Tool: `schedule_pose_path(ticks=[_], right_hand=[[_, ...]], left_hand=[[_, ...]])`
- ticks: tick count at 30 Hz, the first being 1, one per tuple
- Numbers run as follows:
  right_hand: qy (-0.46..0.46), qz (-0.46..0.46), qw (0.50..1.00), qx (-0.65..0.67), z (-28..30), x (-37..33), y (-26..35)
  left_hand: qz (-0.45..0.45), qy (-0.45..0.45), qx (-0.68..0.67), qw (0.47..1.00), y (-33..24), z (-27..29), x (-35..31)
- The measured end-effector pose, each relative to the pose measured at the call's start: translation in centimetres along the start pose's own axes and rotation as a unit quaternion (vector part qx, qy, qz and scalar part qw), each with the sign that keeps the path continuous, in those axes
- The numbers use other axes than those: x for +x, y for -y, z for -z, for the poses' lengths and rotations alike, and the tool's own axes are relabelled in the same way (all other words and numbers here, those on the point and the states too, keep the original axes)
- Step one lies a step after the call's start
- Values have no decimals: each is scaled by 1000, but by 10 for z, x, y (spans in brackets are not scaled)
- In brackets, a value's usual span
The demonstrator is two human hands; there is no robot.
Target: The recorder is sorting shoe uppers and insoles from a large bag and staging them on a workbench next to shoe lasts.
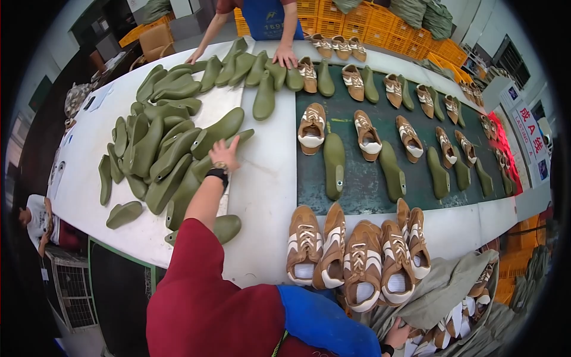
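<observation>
My left hand (225,153), with a black wristband and a red sleeve, reaches forward. Its fingers are spread on a pile of olive-green shoe lasts (160,149) lying on the white table (267,190). It rests on one last without closing around it. My right hand (397,334) is low at the bottom edge, at the mouth of a grey-green bag (440,291) holding brown and white shoes. Its grip is hidden. Several brown and white sneakers (357,256) stand in a row at the table's near edge.
A dark green belt (357,184) carries sneakers paired with green lasts. A co-worker in a blue apron (264,18) stands across the table, with hands (285,58) on more lasts. Yellow crates (357,24) are stacked behind. Another person (38,220) sits at left.
</observation>
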State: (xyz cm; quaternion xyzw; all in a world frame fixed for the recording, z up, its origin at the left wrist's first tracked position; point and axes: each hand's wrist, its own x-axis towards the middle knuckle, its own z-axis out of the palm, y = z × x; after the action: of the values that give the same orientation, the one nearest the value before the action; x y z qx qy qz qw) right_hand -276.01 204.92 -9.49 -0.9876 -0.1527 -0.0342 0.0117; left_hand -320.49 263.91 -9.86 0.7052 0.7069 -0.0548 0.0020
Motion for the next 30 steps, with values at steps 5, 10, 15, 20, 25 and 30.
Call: schedule_pose_path(ticks=[5, 10, 15, 20, 25, 30], right_hand=[[-21, 14, 1000, -6, 0, -8, 0], [-18, 8, 1000, -16, 3, -15, -11], [-30, 37, 999, 8, 3, -13, -7], [-3, 6, 1000, -18, 7, -22, 2], [130, -31, 985, -113, 40, -33, 27], [56, -9, 997, -47, -22, -25, -27]], left_hand=[[38, 26, 56, 997, 54, 7, -39], [3, 87, 7, 996, 57, 11, -50], [56, 223, -702, 674, 43, -10, -60], [85, 205, -647, 729, 21, -27, -67], [-3, -228, -187, 955, 91, -24, 27], [110, -32, -146, 983, 117, 1, 39]])
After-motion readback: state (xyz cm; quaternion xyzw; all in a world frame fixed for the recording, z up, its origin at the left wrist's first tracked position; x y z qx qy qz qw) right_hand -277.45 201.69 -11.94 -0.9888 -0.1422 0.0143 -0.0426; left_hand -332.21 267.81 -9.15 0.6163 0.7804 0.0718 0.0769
